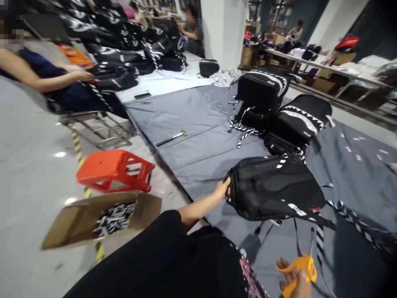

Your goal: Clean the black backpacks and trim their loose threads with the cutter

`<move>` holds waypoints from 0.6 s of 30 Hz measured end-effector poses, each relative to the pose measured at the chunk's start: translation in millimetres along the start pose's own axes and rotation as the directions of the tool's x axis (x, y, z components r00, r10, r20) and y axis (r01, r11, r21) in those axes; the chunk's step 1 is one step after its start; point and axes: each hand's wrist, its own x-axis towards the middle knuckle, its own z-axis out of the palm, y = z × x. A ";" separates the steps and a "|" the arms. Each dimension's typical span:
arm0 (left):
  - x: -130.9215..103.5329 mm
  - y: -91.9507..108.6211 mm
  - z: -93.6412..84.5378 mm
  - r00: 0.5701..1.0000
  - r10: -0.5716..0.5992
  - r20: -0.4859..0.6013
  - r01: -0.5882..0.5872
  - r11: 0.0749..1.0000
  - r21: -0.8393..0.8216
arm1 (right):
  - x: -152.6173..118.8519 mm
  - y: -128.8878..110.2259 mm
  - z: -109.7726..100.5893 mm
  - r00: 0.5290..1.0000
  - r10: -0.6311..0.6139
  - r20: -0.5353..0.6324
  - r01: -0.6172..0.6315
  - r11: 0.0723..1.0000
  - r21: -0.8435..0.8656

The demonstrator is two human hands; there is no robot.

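Black backpack (276, 188) with black-and-white striped trim (281, 161), over the right part of a grey-covered desk (198, 116); its long axis runs left to right, a loose strap (325, 222) toward the near right. The left hand (222, 189) grips its left end (the right hand (300, 284) is closed round orange-handled scissors (306, 265)). Far: a white pillar (221, 33); left: a red plastic stool (107, 167).

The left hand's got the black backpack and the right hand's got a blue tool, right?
Not quite: the tool in the right hand is orange, not blue, as the head view shows. The left hand holds the black backpack.
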 end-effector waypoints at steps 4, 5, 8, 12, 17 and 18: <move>-47.9 -83.5 -48.9 0.997 -0.020 -0.068 0.038 0.965 0.259 | -8.5 1.0 3.4 0.993 -0.089 -0.079 0.091 0.996 0.012; -47.6 -89.6 -55.0 0.999 0.001 -0.051 0.015 0.954 0.300 | -12.1 -4.0 4.5 0.987 -0.142 -0.073 0.142 0.990 -0.017; -21.2 -84.7 -45.2 0.978 0.184 0.102 -0.210 0.859 0.467 | -19.7 -27.7 6.3 0.962 -0.247 -0.121 0.247 0.969 -0.011; 17.5 -58.8 12.2 0.861 0.309 0.403 -0.508 0.503 0.699 | -25.3 -60.7 2.5 0.939 -0.343 -0.027 0.339 0.934 -0.111; 12.2 -50.2 53.8 0.756 0.249 0.605 -0.654 0.283 0.702 | -37.2 -83.7 1.0 0.940 -0.338 0.037 0.333 0.891 -0.309; 7.3 -51.9 55.7 0.742 0.252 0.621 -0.670 0.257 0.697 | -38.5 -87.6 2.7 0.946 -0.321 0.042 0.316 0.891 -0.325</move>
